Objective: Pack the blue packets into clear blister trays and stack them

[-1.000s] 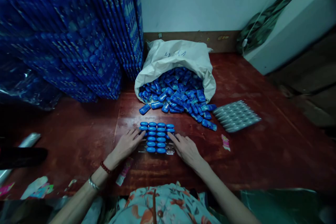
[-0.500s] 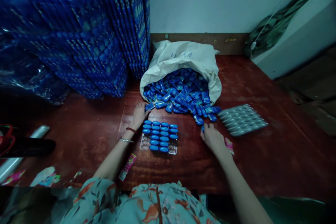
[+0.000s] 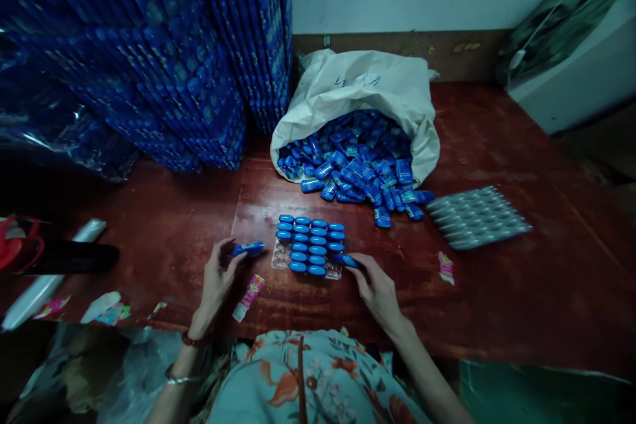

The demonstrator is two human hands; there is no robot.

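My left hand point(image 3: 220, 273) pinches a small blue wrapped packet point(image 3: 248, 249) just left of a clear plastic blister tray point(image 3: 280, 258). Rows of shiny blue oval pieces point(image 3: 308, 248) fill most of the tray; a few hollows at its left and lower right corner are bare. At the tray's right edge, my right hand point(image 3: 376, 286) grips another blue packet point(image 3: 344, 260) between thumb and fingers, over the lower right hollows. Behind the tray, a white sack point(image 3: 362, 73) lies on its side with many blue packets point(image 3: 358, 175) spilling from its mouth.
Stacked clear trays point(image 3: 479, 217) lie to the right. Tall stacks of blue packs point(image 3: 189, 79) rise at the back left. Pink wrappers point(image 3: 248, 298) lie on the red-brown table point(image 3: 497, 305). A black bottle with a red lid point(image 3: 64, 257) lies at the left.
Both hands have drawn back from the spilled packets toward my body, each bringing one blue packet. My right hand's packet has reached the tray's right edge. The camera view has shifted.
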